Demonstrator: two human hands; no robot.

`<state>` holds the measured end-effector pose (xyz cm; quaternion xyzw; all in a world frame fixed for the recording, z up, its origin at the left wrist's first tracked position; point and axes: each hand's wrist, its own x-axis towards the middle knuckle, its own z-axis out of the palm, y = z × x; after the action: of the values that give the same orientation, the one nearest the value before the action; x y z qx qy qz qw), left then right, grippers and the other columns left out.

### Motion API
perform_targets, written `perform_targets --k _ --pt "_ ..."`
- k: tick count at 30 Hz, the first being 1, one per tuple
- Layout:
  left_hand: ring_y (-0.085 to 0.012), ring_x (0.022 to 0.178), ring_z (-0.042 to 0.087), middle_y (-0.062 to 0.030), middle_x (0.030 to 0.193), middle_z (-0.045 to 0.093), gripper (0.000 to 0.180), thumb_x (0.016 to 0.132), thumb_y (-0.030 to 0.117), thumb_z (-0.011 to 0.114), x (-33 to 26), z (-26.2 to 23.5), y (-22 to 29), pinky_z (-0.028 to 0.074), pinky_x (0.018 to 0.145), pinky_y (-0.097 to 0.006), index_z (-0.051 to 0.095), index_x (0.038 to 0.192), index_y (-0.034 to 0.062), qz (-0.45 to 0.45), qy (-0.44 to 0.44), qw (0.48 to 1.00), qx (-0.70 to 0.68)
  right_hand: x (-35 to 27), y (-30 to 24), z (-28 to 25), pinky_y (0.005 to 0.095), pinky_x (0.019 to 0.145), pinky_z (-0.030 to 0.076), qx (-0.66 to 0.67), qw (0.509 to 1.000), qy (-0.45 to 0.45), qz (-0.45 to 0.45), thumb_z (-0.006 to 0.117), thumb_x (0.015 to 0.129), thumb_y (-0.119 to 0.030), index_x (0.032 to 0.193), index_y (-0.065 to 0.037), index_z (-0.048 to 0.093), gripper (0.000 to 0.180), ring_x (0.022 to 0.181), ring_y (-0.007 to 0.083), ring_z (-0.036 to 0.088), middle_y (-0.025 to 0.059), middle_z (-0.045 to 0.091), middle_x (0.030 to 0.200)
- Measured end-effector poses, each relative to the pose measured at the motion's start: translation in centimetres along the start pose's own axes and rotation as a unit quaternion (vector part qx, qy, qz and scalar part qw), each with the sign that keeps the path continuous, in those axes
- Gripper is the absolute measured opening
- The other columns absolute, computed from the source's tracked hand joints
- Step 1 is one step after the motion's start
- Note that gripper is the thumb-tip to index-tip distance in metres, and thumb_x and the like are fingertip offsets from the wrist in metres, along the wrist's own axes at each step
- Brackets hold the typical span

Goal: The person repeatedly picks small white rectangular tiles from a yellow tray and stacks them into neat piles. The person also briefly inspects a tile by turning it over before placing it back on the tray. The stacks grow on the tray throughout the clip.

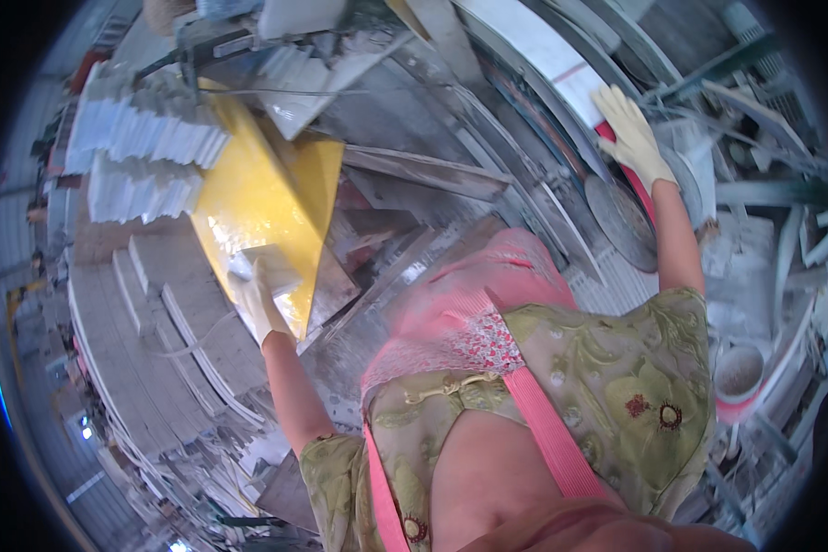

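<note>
My left hand (259, 302), in a pale work glove, grips a small grey-white stone piece (265, 267) and holds it against a wet yellow sloped surface (253, 198). My right hand (631, 136), also gloved, reaches up and rests on the red guard (637, 175) over a round saw blade (618, 219), beside a long white stone slab (547, 55) on the machine table. I wear a pink apron over a green flowered top.
Stacks of cut white stone strips (143, 147) stand at the upper left, and more slabs (170, 350) lie in rows at the left. Grey slabs (428, 170) lean in the middle. A round bowl (738, 370) sits at the right among metal frames and offcuts.
</note>
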<state>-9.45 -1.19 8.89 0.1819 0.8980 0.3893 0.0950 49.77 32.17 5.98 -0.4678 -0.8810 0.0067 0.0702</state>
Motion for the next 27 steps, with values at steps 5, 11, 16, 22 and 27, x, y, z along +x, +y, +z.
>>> perform_targets --k 5,11,16,22,27 --pt "-0.0362 0.118 0.062 -0.0225 0.124 0.066 0.081 0.074 0.048 0.079 4.0 0.9 -3.4 0.048 0.102 -0.046 0.054 0.137 0.0036 -0.038 0.022 0.997 0.056 3.8 0.2 4.3 0.0418 0.116 0.033 -0.082 0.996 0.007 0.031 0.066 0.088 -0.019 0.146 -0.007 0.047 0.062 0.141 0.0313 0.041 0.0161 0.047 0.150" --pt "-0.0402 0.123 0.059 -0.0259 0.130 0.062 0.085 0.073 0.046 0.075 0.6 0.3 0.9 0.048 0.101 -0.046 0.048 0.142 0.0043 -0.051 0.020 0.991 0.118 4.1 1.3 4.8 0.0434 0.115 0.037 0.014 0.995 0.090 0.032 0.060 0.095 -0.011 0.147 0.000 0.044 0.056 0.136 0.0361 0.048 0.0214 0.049 0.148" --pt "-0.0413 0.118 0.061 -0.0250 0.125 0.064 0.078 0.074 0.044 0.073 -1.0 0.2 2.0 0.049 0.099 -0.046 0.051 0.138 0.0063 -0.071 0.046 0.989 0.117 7.3 1.2 4.6 0.0437 0.119 0.032 -0.104 0.981 0.134 -0.088 0.051 0.093 -0.007 0.143 0.003 0.047 0.051 0.137 0.0331 0.048 0.0201 0.052 0.146" --pt "-0.0391 0.118 0.061 -0.0231 0.127 0.063 0.078 0.072 0.042 0.079 1.8 1.4 -1.9 0.049 0.098 -0.046 0.053 0.137 0.0081 -0.065 0.083 0.991 0.084 11.0 0.0 5.3 0.0423 0.122 0.026 -0.105 0.990 0.016 -0.094 0.058 0.084 -0.008 0.149 0.000 0.040 0.069 0.146 0.0308 0.036 0.0184 0.044 0.152" --pt "-0.0372 0.119 0.061 -0.0234 0.127 0.062 0.078 0.072 0.035 0.077 1.2 1.1 -1.1 0.048 0.100 -0.043 0.050 0.138 0.0035 -0.063 0.080 0.993 0.052 12.1 -1.3 4.7 0.0455 0.125 0.018 -0.156 0.985 0.003 -0.073 0.048 0.090 -0.012 0.154 0.003 0.027 0.069 0.152 0.0318 0.024 0.0202 0.030 0.161"
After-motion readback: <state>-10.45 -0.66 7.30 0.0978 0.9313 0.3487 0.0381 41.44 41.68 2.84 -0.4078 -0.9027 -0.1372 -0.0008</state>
